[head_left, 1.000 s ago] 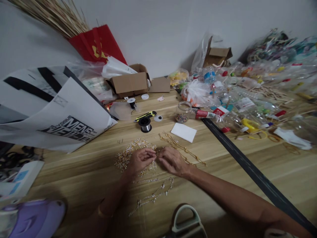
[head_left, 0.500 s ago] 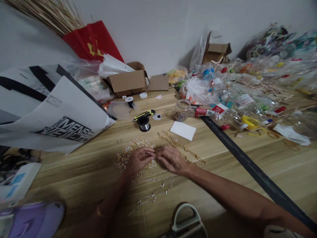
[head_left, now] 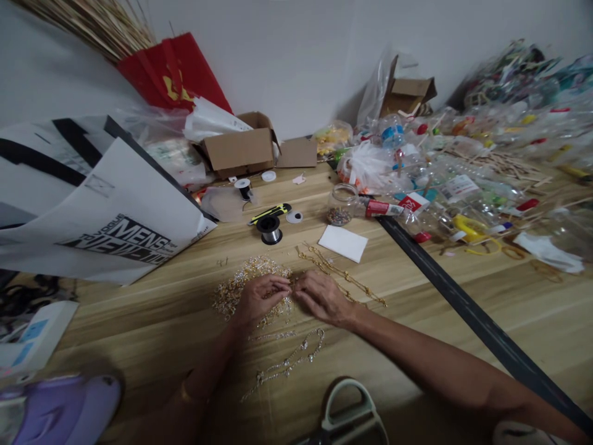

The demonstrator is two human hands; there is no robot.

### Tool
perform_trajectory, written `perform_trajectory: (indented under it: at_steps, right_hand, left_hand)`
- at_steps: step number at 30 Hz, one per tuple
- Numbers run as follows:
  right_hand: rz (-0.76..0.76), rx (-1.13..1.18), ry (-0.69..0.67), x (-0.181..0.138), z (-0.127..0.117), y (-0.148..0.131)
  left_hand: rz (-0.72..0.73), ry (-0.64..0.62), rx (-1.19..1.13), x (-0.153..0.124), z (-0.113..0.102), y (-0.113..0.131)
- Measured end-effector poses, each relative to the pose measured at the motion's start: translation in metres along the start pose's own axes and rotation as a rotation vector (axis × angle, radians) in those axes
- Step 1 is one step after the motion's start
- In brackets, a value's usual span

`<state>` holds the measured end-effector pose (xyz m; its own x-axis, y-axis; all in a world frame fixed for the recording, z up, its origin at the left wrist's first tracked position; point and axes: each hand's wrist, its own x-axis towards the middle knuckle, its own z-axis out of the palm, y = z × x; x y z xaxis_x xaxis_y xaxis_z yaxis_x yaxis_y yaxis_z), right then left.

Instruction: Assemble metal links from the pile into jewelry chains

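nearest to me, a pale loop handle [head_left: 328, 419] lies at the table's front edge, with a purple object [head_left: 78, 405] off at the corner. a silver chain [head_left: 286, 372] lies a little beyond, loosely curved and close below the wrists; a dragging forearm could, i'd judge, snag or tangle it.

past that, the left hand [head_left: 263, 295] and right hand [head_left: 324, 296] meet almost fingertip to fingertip over the table. both sets of fingers are drawn in as if to pinch, but whether they're closed on anything i cannot tell; any piece there is too tiny to make out. something that small could slip and be lost in the heap of gold and silver bits [head_left: 231, 290], which spreads beneath and beside the left hand.

the gold chains [head_left: 367, 290] run out from just behind the right hand, near enough that a careless knuckle might pull them together. farther back are a white pad [head_left: 343, 243], a wire spool [head_left: 269, 232], and an open-looking jar [head_left: 341, 207] holding small beads, which would probably scatter if an elbow tipped it.
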<state>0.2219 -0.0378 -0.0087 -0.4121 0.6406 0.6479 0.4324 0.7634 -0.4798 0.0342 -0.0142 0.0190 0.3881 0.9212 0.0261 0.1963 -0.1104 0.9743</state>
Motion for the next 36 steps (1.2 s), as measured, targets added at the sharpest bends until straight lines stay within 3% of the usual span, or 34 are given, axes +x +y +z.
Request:
perform_trajectory:
  at_steps: [36]
  right_hand:
    - [-0.019, 0.003, 0.026, -0.0002, 0.0010, -0.0004]
  left_hand:
    - [-0.026, -0.002, -0.030, -0.0001, 0.0004, -0.0031]
